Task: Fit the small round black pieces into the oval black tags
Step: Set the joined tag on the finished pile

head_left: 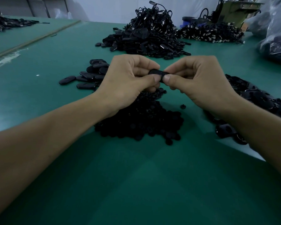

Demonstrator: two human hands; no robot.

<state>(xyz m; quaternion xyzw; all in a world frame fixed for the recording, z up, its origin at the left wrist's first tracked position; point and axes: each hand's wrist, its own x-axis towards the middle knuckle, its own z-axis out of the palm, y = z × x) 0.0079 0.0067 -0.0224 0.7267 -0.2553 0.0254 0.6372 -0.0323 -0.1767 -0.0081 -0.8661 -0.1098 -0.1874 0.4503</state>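
Both hands — left [130, 78], right [199, 80] — pinch one tag [157, 73] above the round pieces [139, 120]; bare counter [136, 184] lies nearer the person.

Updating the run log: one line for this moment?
left hand, right hand pinch oval tag | near round-piece pile | fit unclear

A factory assembly workshop: long green worktable [55, 51] heaped with black parts [146, 38], probably machinery [234, 10] upper right.
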